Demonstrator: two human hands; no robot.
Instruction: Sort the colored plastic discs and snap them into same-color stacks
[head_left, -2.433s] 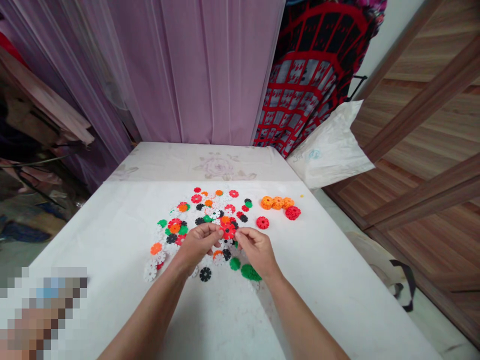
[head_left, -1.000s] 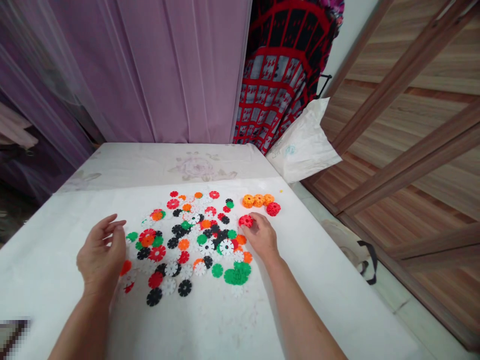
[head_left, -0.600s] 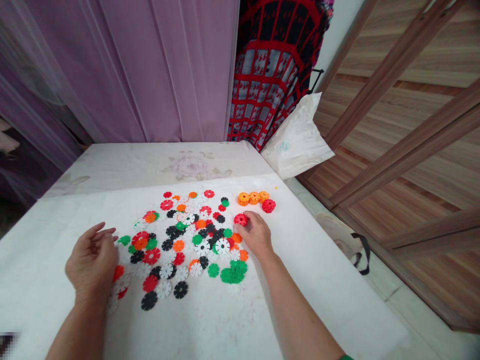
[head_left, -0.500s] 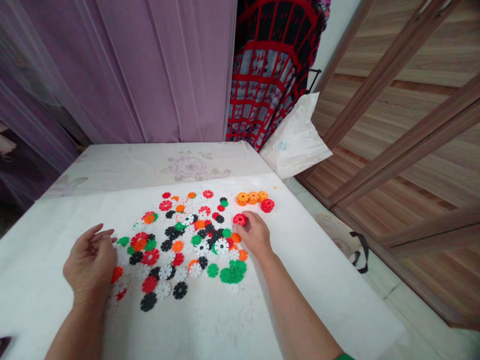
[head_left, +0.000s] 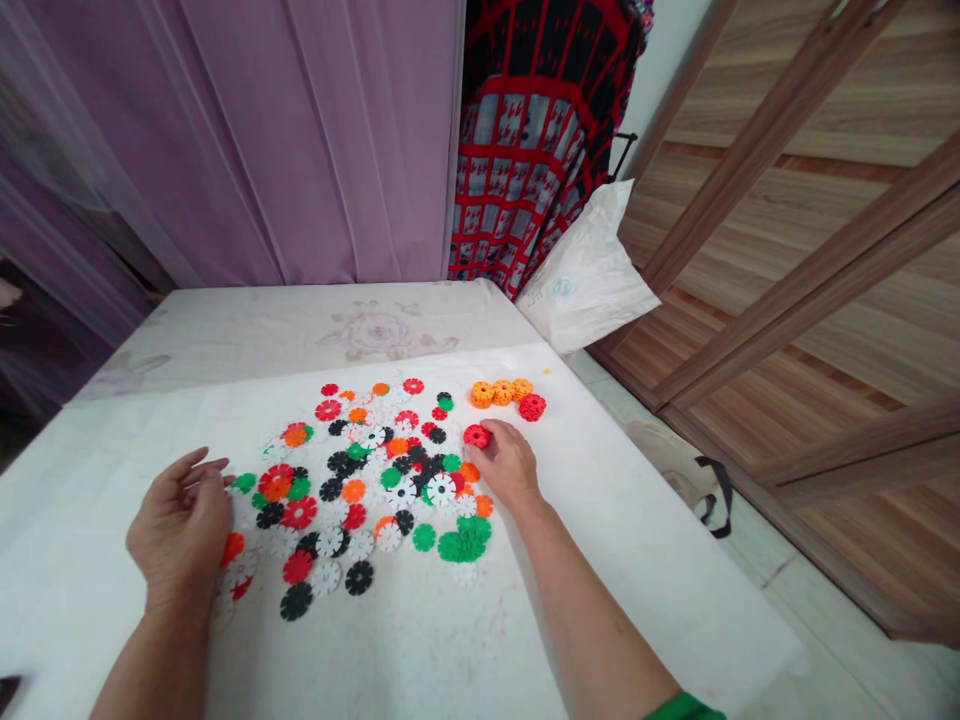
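Bench [head_left: 615,500]: covered in white cloth, floral at the far end; the near edge is cut off by the frame.
Curtain [head_left: 300,130]: purple, behind the bench, its top out of view.
Wooden doors [head_left: 810,200]: at the right, cut off by the frame.
Patterned cloth [head_left: 517,150]: red, black and grey, its lower part hidden behind the bench and white bag [head_left: 589,275].
Loose discs [head_left: 359,577]: notched, in red, orange, green, black and white, spread between the hands; many overlap, and the white ones are hard to separate from the cloth.
Left hand [head_left: 180,520]: beside the left edge of the spread, fingers loosely curled and parted, no disc visible in them; the palm is partly hidden, and contact with the nearest discs cannot be told.
Right hand [head_left: 510,465]: fingers closed on the red stack [head_left: 476,436], whose right side they partly hide.
Orange stacks [head_left: 502,392]: three in a row, beyond the right hand.
Green discs [head_left: 465,541]: clustered at the near right of the spread, overlapping too much to count.
Second red stack [head_left: 532,407]: just beside the nearest orange one, apart from the right hand.
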